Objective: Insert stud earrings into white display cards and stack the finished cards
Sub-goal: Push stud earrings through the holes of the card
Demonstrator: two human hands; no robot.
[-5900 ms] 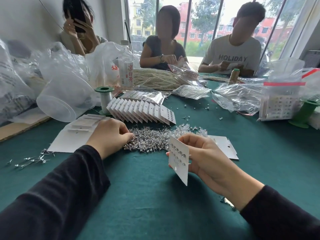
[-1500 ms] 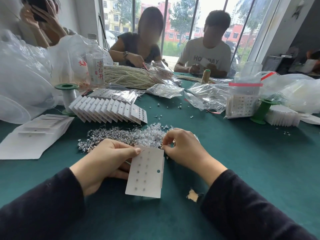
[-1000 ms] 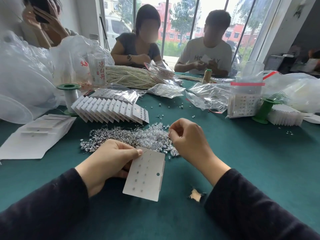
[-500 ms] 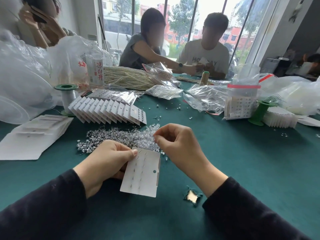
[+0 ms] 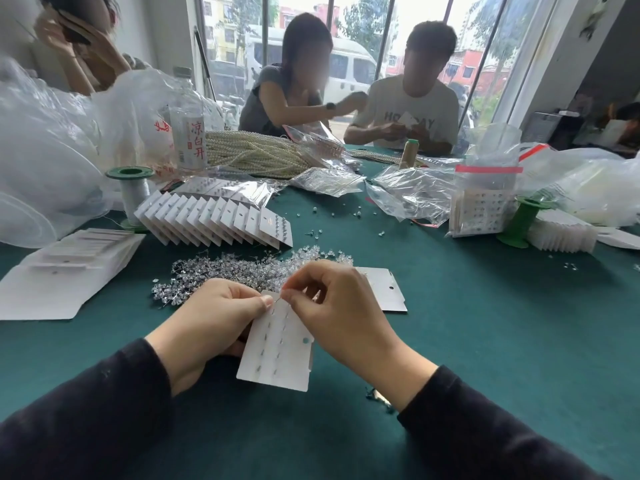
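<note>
Card [image 5: 277, 344] held up over green table [image 5: 485, 341], near middle, small marks in rows seen on it. Card gripped at left edge by left hand [image 5: 207, 327], thumb pressed on top corner. Stud earring [image 5: 279, 299] pinched by right hand [image 5: 339, 317], right at top edge of card. Pile of loose studs [image 5: 235, 271] seen just behind hands. Blank card [image 5: 388, 289] laid flat beside pile, partly hidden by right hand. Row of filled cards [image 5: 211, 220] leaned in line farther back, near green spool [image 5: 130, 181].
</note>
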